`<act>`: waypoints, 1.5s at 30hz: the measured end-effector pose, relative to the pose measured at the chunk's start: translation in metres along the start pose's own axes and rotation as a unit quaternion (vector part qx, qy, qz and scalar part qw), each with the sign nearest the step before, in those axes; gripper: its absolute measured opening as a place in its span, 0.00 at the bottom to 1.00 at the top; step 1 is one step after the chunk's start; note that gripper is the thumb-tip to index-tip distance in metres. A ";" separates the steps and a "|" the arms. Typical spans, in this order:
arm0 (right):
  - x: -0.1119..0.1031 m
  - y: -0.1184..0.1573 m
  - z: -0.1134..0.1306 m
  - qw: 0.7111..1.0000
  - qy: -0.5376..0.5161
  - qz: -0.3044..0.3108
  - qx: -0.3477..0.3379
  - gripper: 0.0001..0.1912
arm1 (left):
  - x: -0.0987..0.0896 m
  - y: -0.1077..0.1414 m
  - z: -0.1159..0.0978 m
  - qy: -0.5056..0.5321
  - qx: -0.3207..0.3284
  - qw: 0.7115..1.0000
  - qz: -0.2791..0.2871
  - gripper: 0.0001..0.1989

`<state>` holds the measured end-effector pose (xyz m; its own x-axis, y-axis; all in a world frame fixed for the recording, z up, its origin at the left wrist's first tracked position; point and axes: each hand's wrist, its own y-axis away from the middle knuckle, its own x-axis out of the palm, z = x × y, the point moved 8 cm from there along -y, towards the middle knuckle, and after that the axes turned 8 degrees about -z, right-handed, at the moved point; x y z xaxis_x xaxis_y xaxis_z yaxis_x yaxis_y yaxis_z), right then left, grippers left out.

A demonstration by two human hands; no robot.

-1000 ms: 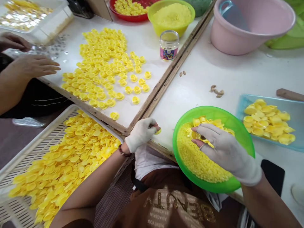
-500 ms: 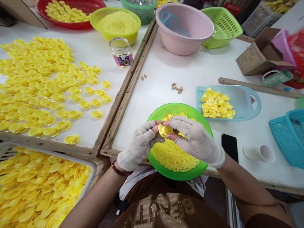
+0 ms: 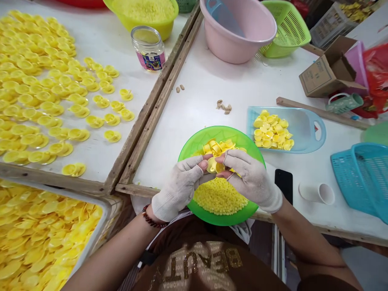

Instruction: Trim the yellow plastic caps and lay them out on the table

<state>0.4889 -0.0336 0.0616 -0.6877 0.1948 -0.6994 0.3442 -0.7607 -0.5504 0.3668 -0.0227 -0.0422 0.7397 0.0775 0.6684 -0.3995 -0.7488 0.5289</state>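
Note:
Both of my hands wear white gloves with bare fingertips and meet above a green bowl (image 3: 194,141). My right hand (image 3: 253,180) pinches a small yellow plastic cup (image 3: 219,167) between thumb and fingers. Beside it, my left hand (image 3: 183,182) has its thumb drawn in against the fingers; what it grips is too small to make out. A pale yellow round piece (image 3: 211,165) shows between the two hands. In the bowl, small yellow beads (image 3: 220,198) lie at the near side and more yellow cups (image 3: 220,146) at the far side, partly covered by my fingers.
A blue tray (image 3: 306,129) with yellow cups stands right of the bowl, near a black phone (image 3: 284,186) and a white cup (image 3: 317,192). Cup-and-saucer pieces (image 3: 48,107) cover the left table past a wooden edge (image 3: 157,97). A crate (image 3: 104,214) of yellow discs sits lower left.
The view has shifted, so the left table's pieces appear farther left and higher. My hands stay together over the bowl; the left fingertips have moved slightly off the yellow pieces.

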 end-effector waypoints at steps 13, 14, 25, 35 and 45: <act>0.025 0.016 -0.003 0.996 0.052 0.017 0.069 0.09 | -0.009 -0.003 0.004 -0.105 0.073 0.990 -0.058 0.25; 0.024 0.017 -0.010 0.994 0.013 0.015 0.107 0.10 | -0.009 -0.003 0.005 -0.087 0.061 0.993 -0.053 0.24; 0.052 0.041 -0.048 0.819 -0.370 0.114 0.424 0.18 | -0.016 -0.004 0.001 -0.185 0.046 0.978 -0.079 0.25; 0.054 0.073 -0.062 0.789 -0.391 0.057 0.470 0.17 | -0.002 -0.016 0.007 -0.237 0.086 0.967 -0.033 0.20; 0.053 0.070 -0.054 0.806 -0.348 0.055 0.476 0.16 | 0.006 -0.013 0.001 -0.277 0.108 0.955 0.012 0.21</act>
<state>0.5113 -0.0425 -0.0385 -0.9924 -0.0482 -0.1134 0.0084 -0.9448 0.3277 0.3769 -0.0137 -0.0458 0.9289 -0.2563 0.2674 -0.3425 -0.8691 0.3568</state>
